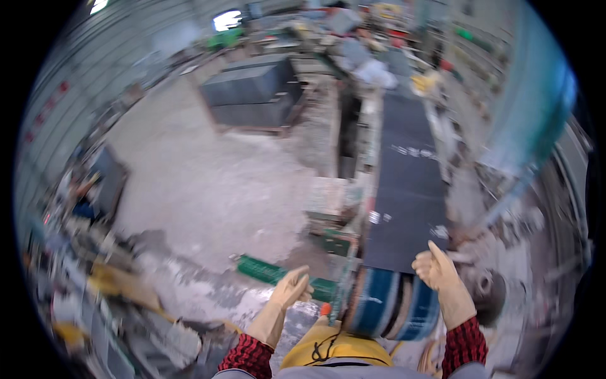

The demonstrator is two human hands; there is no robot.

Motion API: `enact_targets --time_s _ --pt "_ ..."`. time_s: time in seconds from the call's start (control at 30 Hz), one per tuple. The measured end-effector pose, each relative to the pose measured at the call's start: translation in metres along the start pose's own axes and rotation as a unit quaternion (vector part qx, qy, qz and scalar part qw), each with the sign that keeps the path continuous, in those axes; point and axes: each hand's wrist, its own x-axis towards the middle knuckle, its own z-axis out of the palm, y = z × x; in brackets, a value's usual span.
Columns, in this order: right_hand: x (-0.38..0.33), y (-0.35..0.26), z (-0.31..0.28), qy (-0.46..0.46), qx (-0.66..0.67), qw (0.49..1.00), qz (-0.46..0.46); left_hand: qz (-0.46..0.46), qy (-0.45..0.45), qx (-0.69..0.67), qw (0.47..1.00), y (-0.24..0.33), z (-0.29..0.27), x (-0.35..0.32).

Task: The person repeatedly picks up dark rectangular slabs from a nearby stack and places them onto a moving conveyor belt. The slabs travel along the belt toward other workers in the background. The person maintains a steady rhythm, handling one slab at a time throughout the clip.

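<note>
A long dark grey stone slab (407,189) with white marks lies lengthwise on a conveyor in front of me. At its near right corner is my right hand (435,268), in a cream glove, fingers curled and thumb pointing forward. Whether it touches the slab is unclear. My left hand (291,287), gloved alike, hangs over a green roller (260,270), left of the slab. Its fingers are curled with nothing visible in them. Just below the slab's near end shows the blue banded drum (372,300) of the conveyor.
A stack of dark slabs (249,88) stands on the pale floor (208,183) ahead to the left. A round motor-like part (489,287) sits beside the drum on the right. Scrap boards (126,287) lie at lower left. A blue-green sheet (536,95) hangs at right.
</note>
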Motion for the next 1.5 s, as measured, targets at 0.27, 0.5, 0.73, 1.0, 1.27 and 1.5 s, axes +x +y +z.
enact_targets --time_s 0.27,0.5,0.73,1.0,1.27,1.5 --pt "0.087 0.178 0.074 -0.163 -0.005 0.963 0.214 -0.037 0.361 -0.022 0.931 -0.146 -0.075 -0.243" --pt "0.041 0.278 0.168 -0.184 -0.166 0.922 0.296 -0.054 0.602 -0.168 0.779 -0.234 -0.048 -0.394" --pt "0.004 0.348 0.178 -0.132 -0.253 0.912 0.294 -0.019 0.76 -0.047 0.648 -0.285 -0.04 -0.488" --pt "0.016 0.483 0.166 -0.249 -0.01 0.902 0.353 0.051 0.883 0.095 0.457 -0.327 -0.094 -0.633" --pt "-0.059 0.604 0.276 -0.202 -0.255 0.907 0.269 -0.177 0.718 0.361 0.568 -0.349 -0.197 -0.725" --pt "-0.103 0.638 0.305 -0.135 -0.338 0.904 0.223 -0.192 0.713 0.367 0.565 -0.345 -0.304 -0.715"
